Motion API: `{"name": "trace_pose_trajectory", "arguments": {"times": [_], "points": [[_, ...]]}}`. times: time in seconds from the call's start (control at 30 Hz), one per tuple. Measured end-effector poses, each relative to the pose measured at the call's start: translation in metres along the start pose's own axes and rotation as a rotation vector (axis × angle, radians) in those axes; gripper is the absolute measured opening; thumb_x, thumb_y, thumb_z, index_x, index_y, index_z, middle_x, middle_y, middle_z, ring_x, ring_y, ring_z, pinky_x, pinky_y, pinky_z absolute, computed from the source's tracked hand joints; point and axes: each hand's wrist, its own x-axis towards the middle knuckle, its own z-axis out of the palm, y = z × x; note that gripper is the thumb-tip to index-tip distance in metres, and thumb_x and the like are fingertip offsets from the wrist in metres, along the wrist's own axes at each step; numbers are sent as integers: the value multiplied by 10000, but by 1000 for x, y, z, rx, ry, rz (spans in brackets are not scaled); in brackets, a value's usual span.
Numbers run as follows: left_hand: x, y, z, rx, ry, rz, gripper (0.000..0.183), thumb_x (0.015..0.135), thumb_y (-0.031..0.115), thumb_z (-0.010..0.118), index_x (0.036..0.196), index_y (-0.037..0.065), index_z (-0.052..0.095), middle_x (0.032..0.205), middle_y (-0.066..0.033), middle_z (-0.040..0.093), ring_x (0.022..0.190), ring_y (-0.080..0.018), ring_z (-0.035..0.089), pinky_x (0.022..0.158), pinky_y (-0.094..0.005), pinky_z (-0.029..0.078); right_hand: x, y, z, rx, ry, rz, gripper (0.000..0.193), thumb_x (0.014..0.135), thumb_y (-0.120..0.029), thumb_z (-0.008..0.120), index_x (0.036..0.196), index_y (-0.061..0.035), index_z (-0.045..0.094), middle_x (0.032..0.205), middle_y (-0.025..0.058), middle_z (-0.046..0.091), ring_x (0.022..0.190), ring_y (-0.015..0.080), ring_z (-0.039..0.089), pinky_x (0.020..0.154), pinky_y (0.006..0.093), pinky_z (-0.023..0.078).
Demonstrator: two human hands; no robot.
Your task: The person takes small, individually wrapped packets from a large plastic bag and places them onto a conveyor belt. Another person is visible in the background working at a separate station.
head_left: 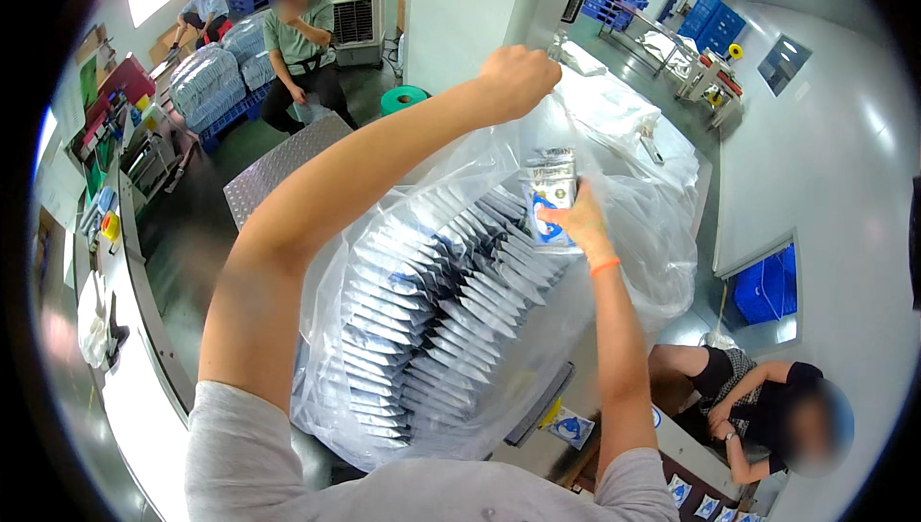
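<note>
A large clear plastic bag [326, 378] lies open in front of me, with rows of silver pouches [480, 306] standing on edge inside it. My left hand [521, 81] is raised at the far side, its fingers closed on the bag's film; the exact grip is partly hidden. Below it, my right hand [583, 223] grips a small stack of flat pouches [554, 181], white and blue on the front, at the far right end of the rows. The thumb lies across the front pouch.
More loose plastic film [652, 234] spreads to the right. A green roll [403, 100] stands beyond my left forearm. One person [302, 47] sits at the back left, another [748, 407] at the lower right near a conveyor [691, 450] carrying pouches. A pillar [470, 13] rises ahead.
</note>
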Motion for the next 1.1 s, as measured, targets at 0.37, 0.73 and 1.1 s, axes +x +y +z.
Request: {"name": "trace_pose_trajectory", "arguments": {"times": [0.37, 0.73, 1.1], "points": [[-2, 0, -10, 16, -64, 29, 117, 836, 85, 656, 946, 83, 696, 1009, -121, 704, 937, -331, 688, 764, -410, 555, 76, -68, 122, -1019, -466, 54, 702, 623, -407, 824, 1229, -109, 633, 1223, 106, 649, 1125, 281, 630, 899, 442, 484], [-263, 82, -79, -660, -671, 473, 365, 963, 291, 566, 1147, -20, 518, 1041, -176, 600, 964, -386, 612, 836, -466, 501, -115, -83, 93, -639, -430, -367, 324, 784, -387, 651, 855, -72, 676, 909, 140, 679, 945, 314, 638, 864, 429, 452], [-359, 106, -80, -342, -1070, 164, 658, 990, 574, 386, 1173, -37, 546, 875, -211, 640, 896, -392, 626, 811, -485, 464, -262, -96, 71, -827, -820, -699, 593, 883, -672, 454, 1130, -168, 647, 1137, 80, 614, 1096, 251, 559, 970, 428, 366]]}}
